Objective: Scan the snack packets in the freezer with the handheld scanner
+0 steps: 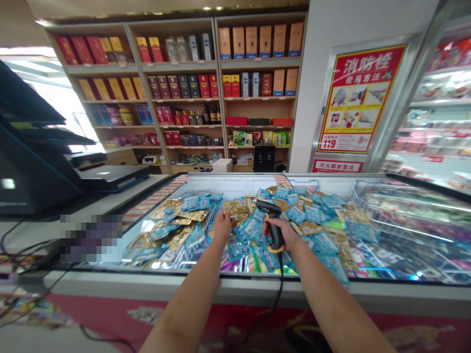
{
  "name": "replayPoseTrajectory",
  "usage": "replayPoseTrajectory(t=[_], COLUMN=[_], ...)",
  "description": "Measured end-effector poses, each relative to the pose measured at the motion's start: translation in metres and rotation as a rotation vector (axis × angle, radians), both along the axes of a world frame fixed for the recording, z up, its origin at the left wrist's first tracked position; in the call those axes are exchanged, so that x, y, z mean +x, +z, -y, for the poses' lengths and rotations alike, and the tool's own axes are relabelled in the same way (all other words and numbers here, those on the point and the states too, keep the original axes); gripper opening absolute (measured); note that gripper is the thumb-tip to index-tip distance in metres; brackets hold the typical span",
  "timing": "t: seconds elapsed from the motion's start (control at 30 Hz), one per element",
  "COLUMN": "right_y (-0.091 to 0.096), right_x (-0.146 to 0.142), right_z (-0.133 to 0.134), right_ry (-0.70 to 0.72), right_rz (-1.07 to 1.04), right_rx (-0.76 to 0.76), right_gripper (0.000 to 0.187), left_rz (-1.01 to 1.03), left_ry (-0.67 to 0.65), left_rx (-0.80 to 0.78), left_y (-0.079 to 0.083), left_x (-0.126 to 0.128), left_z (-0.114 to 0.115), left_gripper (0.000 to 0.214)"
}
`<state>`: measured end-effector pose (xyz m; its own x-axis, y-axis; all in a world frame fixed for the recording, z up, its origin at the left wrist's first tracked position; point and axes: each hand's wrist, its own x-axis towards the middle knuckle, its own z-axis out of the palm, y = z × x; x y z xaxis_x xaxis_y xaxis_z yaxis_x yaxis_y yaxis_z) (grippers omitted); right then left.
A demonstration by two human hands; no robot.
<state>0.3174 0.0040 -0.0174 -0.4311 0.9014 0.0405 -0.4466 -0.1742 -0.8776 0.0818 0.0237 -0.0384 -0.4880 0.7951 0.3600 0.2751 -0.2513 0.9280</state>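
Note:
My left hand (pixel 222 226) is closed on a gold snack packet (pixel 237 207), holding it up over the chest freezer (pixel 228 287). My right hand (pixel 285 234) grips a black barcode scanner (pixel 271 220) by its handle, its head pointing left toward the packet. The scanner's black cable (pixel 274 294) hangs down over the freezer's front edge. Below both hands lie several blue and gold packets (pixel 312 215) in wire baskets inside the freezer.
A black till screen and printer (pixel 40 162) stand on the counter at left with cables trailing. Wooden shelves of boxed bottles (pixel 206 88) fill the back wall. A red fire-hydrant poster (pixel 358 98) hangs at right, beside a glass-fronted cooler (pixel 437 108).

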Motion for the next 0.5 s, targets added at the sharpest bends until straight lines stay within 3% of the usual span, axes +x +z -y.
replayPoseTrajectory(t=[0.1,0.2,0.5], right_y=[0.000,0.001,0.007], right_x=[0.000,-0.001,-0.001], right_z=[0.000,0.001,0.005], right_ry=[0.007,0.021,0.003], right_rz=[-0.003,-0.003,-0.010], right_rx=[-0.007,0.004,0.005], right_gripper=[0.023,0.023,0.024], left_rz=[0.187,0.410,0.740], left_ry=[-0.032,-0.016,0.245], left_rx=[0.004,0.104,0.425], left_y=[0.003,0.011,0.035], left_x=[-0.001,0.000,-0.021], left_z=[0.001,0.002,0.006], left_gripper=[0.022,0.018,0.004])
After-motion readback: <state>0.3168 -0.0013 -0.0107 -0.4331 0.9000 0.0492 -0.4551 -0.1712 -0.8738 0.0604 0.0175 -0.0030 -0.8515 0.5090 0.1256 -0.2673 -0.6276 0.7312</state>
